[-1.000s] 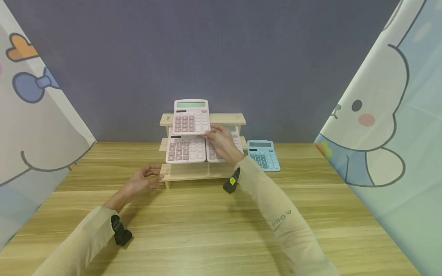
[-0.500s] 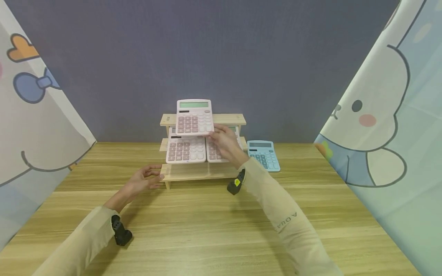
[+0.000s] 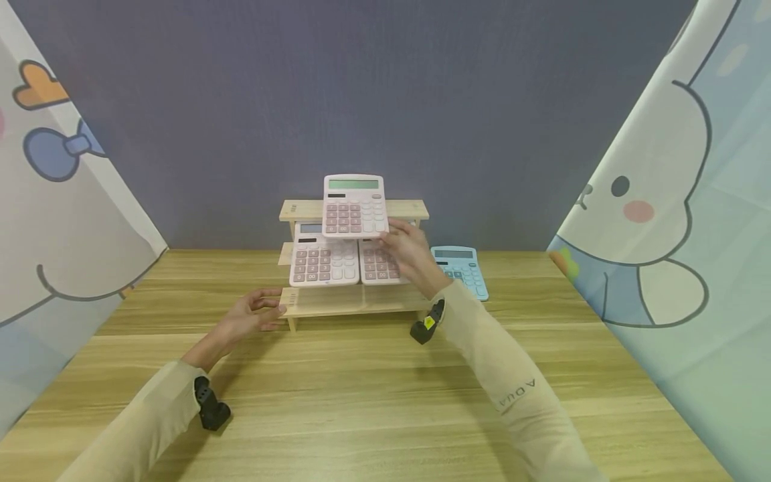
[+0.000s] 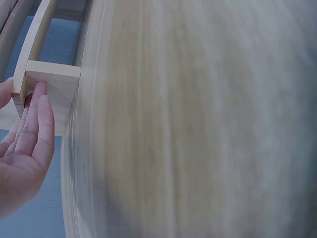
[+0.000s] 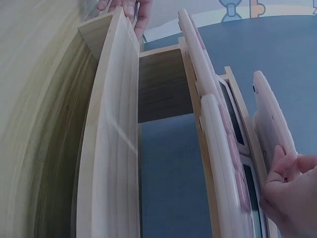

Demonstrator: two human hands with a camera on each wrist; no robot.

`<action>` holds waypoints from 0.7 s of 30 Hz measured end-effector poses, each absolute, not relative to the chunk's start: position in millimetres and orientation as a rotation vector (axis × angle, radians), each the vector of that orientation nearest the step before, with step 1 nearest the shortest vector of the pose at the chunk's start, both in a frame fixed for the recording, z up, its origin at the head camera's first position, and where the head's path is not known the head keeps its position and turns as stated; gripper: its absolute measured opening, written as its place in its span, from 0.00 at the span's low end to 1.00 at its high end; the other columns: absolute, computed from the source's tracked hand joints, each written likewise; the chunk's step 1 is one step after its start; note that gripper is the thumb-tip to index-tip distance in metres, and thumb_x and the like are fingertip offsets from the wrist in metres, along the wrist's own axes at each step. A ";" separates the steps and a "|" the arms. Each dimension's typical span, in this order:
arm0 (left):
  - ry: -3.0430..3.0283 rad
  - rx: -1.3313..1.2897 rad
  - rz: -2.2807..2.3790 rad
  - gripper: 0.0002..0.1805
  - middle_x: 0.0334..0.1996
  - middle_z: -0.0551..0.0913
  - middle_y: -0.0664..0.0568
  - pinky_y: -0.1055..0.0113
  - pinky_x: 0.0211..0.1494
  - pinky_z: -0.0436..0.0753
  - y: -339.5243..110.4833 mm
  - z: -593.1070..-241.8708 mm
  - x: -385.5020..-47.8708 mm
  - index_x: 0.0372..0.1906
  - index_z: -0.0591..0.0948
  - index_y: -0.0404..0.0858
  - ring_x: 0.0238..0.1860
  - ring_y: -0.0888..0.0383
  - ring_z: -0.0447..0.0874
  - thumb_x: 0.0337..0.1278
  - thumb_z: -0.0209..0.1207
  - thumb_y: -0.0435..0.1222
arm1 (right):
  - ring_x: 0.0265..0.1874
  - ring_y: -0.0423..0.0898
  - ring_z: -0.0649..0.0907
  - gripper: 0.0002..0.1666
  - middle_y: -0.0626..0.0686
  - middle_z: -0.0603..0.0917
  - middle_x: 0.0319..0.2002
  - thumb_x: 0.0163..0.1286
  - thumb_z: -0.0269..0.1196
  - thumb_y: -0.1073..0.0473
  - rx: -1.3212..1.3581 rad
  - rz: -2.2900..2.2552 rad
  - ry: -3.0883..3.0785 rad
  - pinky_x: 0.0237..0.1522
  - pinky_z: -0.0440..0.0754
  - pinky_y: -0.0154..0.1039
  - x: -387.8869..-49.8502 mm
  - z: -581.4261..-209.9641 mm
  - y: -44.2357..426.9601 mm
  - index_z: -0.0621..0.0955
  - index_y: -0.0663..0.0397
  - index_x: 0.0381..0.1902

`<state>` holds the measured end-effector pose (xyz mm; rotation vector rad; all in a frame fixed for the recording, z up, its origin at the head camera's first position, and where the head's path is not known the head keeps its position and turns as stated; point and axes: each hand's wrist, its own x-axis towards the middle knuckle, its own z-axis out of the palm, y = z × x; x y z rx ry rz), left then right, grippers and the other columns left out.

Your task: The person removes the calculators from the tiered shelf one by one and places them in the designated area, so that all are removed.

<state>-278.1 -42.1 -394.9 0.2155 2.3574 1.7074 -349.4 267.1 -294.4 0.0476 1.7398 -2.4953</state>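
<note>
My right hand (image 3: 412, 253) pinches the lower right corner of a pink calculator (image 3: 354, 204), which is held upright in front of the top board of a three-tier wooden shelf (image 3: 328, 309). In the right wrist view, a gap shows between this calculator (image 5: 273, 119) and the board beside it. Two more pink calculators, the left one (image 3: 325, 264) and the partly hidden right one (image 3: 378, 264), stand side by side on the middle tier. At the shelf's left end, my left hand (image 3: 248, 316) grips the bottom board, thumb above and fingers (image 4: 30, 124) beneath.
A blue calculator (image 3: 460, 264) lies right of the shelf on the wood-grain table (image 3: 337, 402), partly covered by my right forearm. A dark grey panel (image 3: 385, 100) stands behind. Cartoon-printed cloths hang at the left (image 3: 66, 221) and right (image 3: 662, 221).
My right hand has moved the pink calculator to the right along the top tier, from its left end towards the middle. The left hand has stayed on the shelf.
</note>
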 end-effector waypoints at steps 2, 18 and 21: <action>2.358 0.211 1.707 0.36 0.58 0.63 0.29 0.59 0.50 0.82 -42.0 -394.9 -277.9 0.66 0.55 0.29 0.45 0.58 0.78 0.59 0.57 0.41 | 0.40 0.45 0.80 0.29 0.59 0.75 0.53 0.60 0.56 0.75 0.053 -2.509 1.716 0.55 0.77 0.36 -348.7 -294.6 272.2 0.68 0.59 0.60; 2.343 0.208 1.726 0.36 0.57 0.64 0.29 0.58 0.50 0.82 -42.0 -395.2 -278.3 0.66 0.56 0.29 0.47 0.51 0.78 0.59 0.58 0.40 | 0.40 0.42 0.77 0.30 0.59 0.72 0.54 0.63 0.53 0.75 0.083 -2.530 1.756 0.43 0.79 0.26 -345.1 -298.5 313.2 0.62 0.63 0.64; 2.339 0.205 1.727 0.36 0.58 0.63 0.29 0.58 0.50 0.82 -42.0 -395.0 -278.2 0.66 0.56 0.29 0.48 0.50 0.77 0.59 0.58 0.40 | 0.38 0.41 0.77 0.29 0.56 0.74 0.47 0.64 0.53 0.74 0.088 -2.528 1.783 0.42 0.79 0.26 -344.3 -298.7 320.7 0.63 0.64 0.63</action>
